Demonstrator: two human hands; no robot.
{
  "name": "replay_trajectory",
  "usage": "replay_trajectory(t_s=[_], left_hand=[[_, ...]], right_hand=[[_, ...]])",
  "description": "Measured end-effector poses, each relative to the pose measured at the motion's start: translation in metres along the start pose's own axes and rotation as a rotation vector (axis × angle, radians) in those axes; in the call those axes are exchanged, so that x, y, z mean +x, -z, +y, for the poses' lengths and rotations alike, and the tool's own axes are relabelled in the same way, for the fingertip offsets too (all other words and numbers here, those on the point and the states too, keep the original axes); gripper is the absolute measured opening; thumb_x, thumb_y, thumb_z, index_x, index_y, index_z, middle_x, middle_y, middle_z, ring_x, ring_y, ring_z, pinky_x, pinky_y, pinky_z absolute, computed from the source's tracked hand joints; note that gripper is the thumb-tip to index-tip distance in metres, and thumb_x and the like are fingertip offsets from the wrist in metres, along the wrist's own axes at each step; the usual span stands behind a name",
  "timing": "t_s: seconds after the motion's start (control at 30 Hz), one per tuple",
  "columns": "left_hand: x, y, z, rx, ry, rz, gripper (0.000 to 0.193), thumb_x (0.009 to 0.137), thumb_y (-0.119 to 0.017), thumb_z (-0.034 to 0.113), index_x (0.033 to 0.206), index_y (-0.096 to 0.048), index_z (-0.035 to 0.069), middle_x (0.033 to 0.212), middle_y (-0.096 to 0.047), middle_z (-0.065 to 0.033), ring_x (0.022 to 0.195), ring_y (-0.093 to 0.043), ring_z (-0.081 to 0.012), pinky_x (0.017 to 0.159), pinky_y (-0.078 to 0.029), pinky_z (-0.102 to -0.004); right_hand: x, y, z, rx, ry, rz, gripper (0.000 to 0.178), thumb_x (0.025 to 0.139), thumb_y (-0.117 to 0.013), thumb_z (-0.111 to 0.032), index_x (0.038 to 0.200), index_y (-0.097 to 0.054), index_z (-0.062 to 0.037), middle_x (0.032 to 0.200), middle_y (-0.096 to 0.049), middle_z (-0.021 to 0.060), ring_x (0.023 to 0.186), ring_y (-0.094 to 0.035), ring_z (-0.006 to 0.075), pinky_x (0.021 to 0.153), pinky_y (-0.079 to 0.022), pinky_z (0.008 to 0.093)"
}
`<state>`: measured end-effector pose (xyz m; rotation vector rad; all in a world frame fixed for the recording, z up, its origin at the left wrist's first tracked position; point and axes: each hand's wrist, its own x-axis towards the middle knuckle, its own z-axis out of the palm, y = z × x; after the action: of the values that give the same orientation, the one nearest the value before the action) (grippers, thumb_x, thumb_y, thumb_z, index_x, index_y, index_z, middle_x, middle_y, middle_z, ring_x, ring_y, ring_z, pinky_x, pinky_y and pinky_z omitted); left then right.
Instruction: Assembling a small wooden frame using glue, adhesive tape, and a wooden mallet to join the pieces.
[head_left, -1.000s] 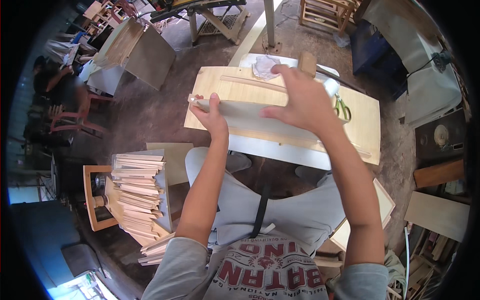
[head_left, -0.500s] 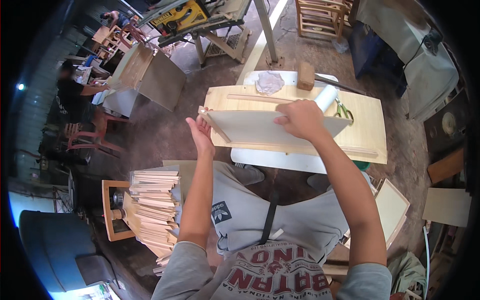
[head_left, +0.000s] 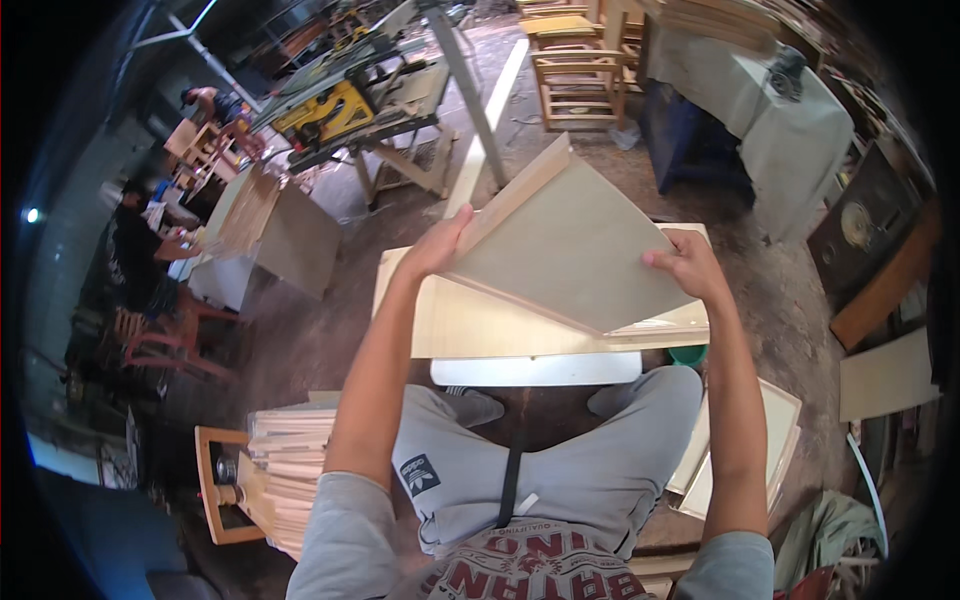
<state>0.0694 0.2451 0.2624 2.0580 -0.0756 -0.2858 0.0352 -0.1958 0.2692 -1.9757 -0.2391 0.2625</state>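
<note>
A thin grey panel [head_left: 575, 245] with pale wooden strips along its edges is held up between my two hands, tilted and turned cornerwise. My left hand [head_left: 440, 243] grips its left corner beside the strip [head_left: 520, 190], its fingers mostly hidden behind. At the right corner, my right hand [head_left: 692, 265] pinches the panel, thumb on the grey face. Beneath it lies a light wooden board [head_left: 455, 325] over a white tabletop [head_left: 535, 370]. Near the board's right end, another thin strip [head_left: 665, 328] shows. The panel hides much of the board's far side.
Bundled wood strips [head_left: 290, 465] lie low on the left; framed panels [head_left: 770, 420] lean at my right. A yellow table saw [head_left: 335, 115] stands far left, with a co-worker [head_left: 140, 230] by a cabinet [head_left: 285, 235]. Wooden chairs [head_left: 580, 85] stand at the back. Something green [head_left: 688, 354] sits under the board.
The panel has been raised and turned, so its grey face shows more broadly. My right hand has shifted from its upper edge to the right corner. The scissors, white roll and brick are now hidden.
</note>
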Motion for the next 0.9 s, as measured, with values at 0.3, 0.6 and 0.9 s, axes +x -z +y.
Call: replay_trajectory(t_s=[0.3,0.6,0.9], left_hand=[[0.026,-0.100,0.138,0.118,-0.146,-0.005,0.100,0.098,-0.019,0.081,0.144,-0.057,0.002,0.134,-0.063,-0.0250,0.128,-0.057,-0.0349,0.113,-0.035,-0.0401],[0.021,-0.175,0.212,0.303,-0.234,-0.009,0.095,0.098,-0.024,0.080,0.146,-0.055,0.004,0.134,-0.064,-0.0221,0.128,-0.058,-0.0345,0.113,-0.036,-0.0403],[0.015,-0.228,0.250,0.529,-0.224,-0.051,0.075,0.100,-0.029,0.073,0.140,-0.063,0.019,0.136,-0.066,-0.0153,0.131,-0.057,-0.0388,0.113,-0.039,-0.0443]], right_hand=[[-0.027,0.056,0.100,0.117,0.062,0.282,0.041,0.089,-0.075,-0.005,0.129,-0.063,0.0010,0.112,-0.072,0.0055,0.101,-0.065,0.0142,0.093,-0.052,0.0313],[-0.052,0.087,0.176,0.247,-0.044,0.324,0.037,0.088,-0.077,-0.005,0.122,-0.066,0.0022,0.113,-0.073,0.0082,0.102,-0.066,0.0158,0.094,-0.052,0.0327],[-0.064,0.092,0.220,0.167,-0.143,0.421,0.042,0.082,-0.086,-0.012,0.117,-0.068,0.0030,0.108,-0.074,0.0091,0.098,-0.068,0.0169,0.090,-0.054,0.0330]])
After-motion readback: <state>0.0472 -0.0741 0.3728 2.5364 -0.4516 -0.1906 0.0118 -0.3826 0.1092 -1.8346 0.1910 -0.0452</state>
